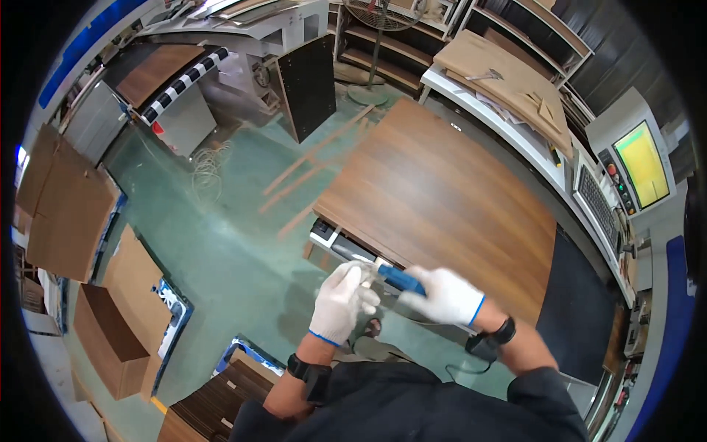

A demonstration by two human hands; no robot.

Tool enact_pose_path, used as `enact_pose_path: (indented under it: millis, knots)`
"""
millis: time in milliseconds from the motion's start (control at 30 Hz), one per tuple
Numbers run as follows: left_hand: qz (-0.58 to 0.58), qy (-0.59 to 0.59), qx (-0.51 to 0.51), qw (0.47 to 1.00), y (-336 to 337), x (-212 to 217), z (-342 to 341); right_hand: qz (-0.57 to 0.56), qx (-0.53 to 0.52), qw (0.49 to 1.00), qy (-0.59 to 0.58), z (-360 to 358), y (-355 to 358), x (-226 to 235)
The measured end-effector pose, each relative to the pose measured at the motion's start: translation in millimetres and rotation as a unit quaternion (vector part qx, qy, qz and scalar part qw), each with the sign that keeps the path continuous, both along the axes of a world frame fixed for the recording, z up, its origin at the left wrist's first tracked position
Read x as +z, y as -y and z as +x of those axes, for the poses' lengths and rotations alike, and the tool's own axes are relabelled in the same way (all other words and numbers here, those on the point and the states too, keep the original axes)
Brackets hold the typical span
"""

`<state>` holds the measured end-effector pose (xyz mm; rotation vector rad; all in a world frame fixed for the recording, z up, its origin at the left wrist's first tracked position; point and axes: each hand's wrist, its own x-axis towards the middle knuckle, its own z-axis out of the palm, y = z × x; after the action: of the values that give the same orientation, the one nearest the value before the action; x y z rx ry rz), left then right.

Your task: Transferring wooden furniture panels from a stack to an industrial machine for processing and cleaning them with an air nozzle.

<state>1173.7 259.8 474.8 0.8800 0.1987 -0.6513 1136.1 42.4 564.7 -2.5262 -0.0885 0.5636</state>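
At the frame's lower centre, the right hand (445, 296) is gripping the tool (401, 280) in wrapped fingers, the left hand (342, 300) is curling beside it, whether pinching anything I cannot tell, work seemingly progressing above the panel's (442, 199) near edge, the remainder not showing

The board (442, 199) is wood-grained brown, the tool (400, 279) blue, the gloves (451, 297) white edged with blue.

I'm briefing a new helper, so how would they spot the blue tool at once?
Find the big brown board. By its near edge, a white-gloved right hand grips the tool, the left hand close by. Its thick blue body stands out from the thin blue glove trims.
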Motion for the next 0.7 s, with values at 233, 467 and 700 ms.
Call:
enact_pose_path:
  millis: [233, 467, 700]
  knots:
    - [0.114, -0.072, -0.027, 0.99, -91, -88, -25, -0.226, 0.131, 0.961, 0.095, 139, 20, 62]
    - [0.241, -0.149, 0.106, 0.953, -186, -193, -93, -0.421, -0.047, 0.89, 0.167, 302, 207, 50]
    - [0.261, -0.267, 0.056, 0.926, -272, -261, -167, -0.382, -0.135, 0.914, 0.018, 254, 277, 84]
